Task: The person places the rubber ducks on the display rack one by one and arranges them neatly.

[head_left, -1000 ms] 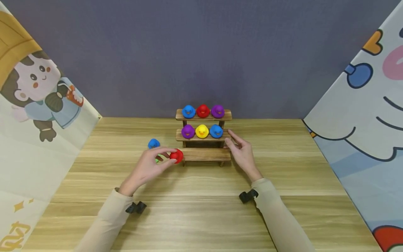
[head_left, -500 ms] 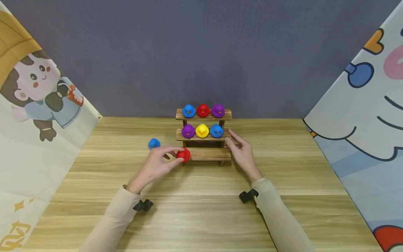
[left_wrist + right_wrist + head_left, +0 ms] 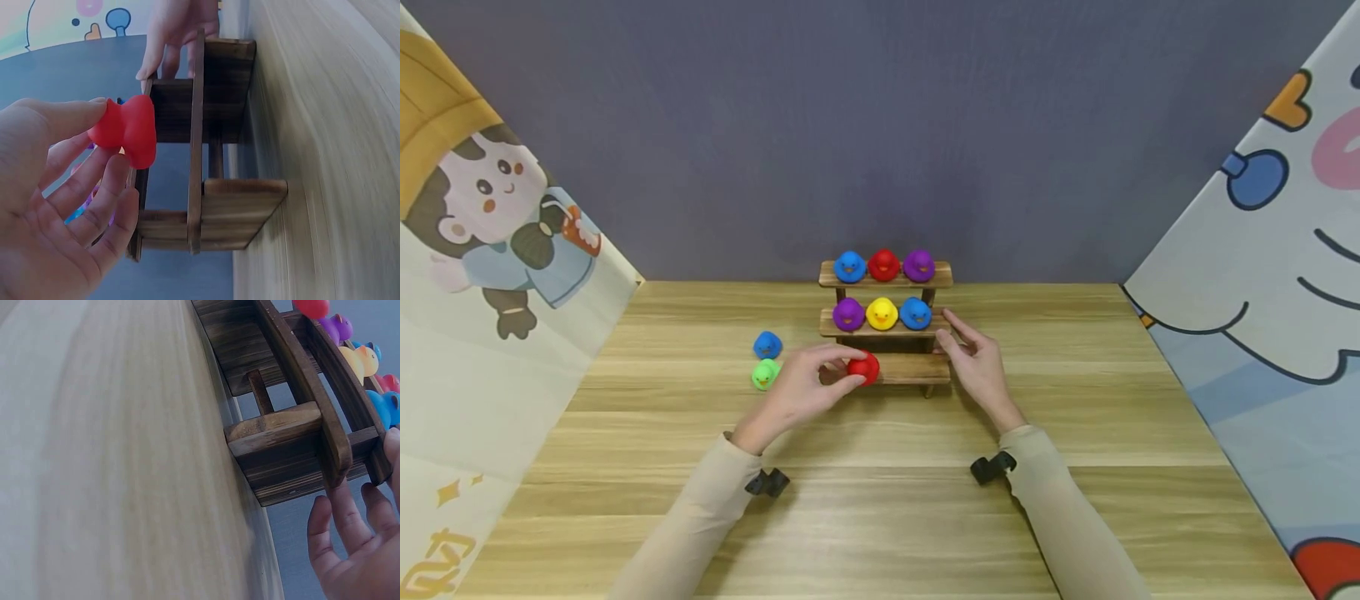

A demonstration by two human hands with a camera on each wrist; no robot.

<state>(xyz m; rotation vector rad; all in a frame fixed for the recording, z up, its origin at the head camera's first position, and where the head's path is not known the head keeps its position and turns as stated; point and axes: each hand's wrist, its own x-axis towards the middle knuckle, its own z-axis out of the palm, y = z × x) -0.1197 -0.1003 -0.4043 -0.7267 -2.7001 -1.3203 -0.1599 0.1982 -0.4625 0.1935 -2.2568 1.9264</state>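
In the head view, my left hand (image 3: 805, 387) pinches a red rubber duck (image 3: 865, 368) between thumb and fingers, at the left half of the lowest tier of a wooden three-tier stand (image 3: 910, 368). Whether the duck touches that tier I cannot tell. The left wrist view has the duck (image 3: 128, 131) in side view at the fingertips. At the stand's right end, my right hand (image 3: 977, 367) holds the middle tier, thumb in front and index finger behind. Blue, red and purple ducks line the top tier; a purple, a yellow and a blue duck (image 3: 915, 313) line the middle one.
Left of the stand, a blue duck (image 3: 767, 345) and a green duck (image 3: 765, 374) sit on the wood-grain table (image 3: 880, 500). A dark grey panel (image 3: 880, 142) rises behind the stand. Cartoon-printed panels flank the table on both sides.
My left hand has carried the red duck rightward, from the lowest tier's left end further along it. The green duck has come into full sight behind the hand. My right hand stays put.
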